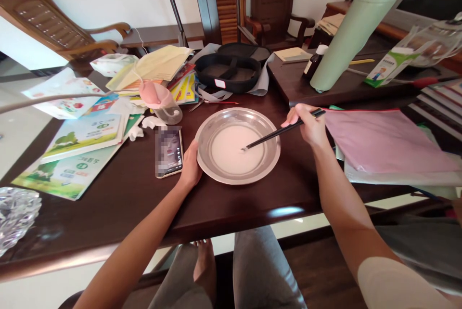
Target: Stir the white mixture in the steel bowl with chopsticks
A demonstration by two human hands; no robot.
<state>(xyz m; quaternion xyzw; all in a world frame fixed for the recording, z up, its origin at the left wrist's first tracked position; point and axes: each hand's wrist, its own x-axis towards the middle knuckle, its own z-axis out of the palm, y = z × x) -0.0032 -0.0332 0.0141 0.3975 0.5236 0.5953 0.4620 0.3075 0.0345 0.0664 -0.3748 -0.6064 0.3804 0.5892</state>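
Right hand [309,125] grips black chopsticks [276,133], tips in whitish liquid [231,155]; left hand [191,167] touches metal bowl [204,149] at rim, finger closure unclear.

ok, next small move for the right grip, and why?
I'd likely sweep the chopsticks gently through the white liquid: the right grip holds them with tips at the liquid, and the left grip is against the bowl's rim.

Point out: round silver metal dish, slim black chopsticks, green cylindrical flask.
Round silver metal dish [234,117], head view: far inner wall.
Slim black chopsticks [277,132], head view: mid-shaft.
Green cylindrical flask [355,39], head view: mid-body.
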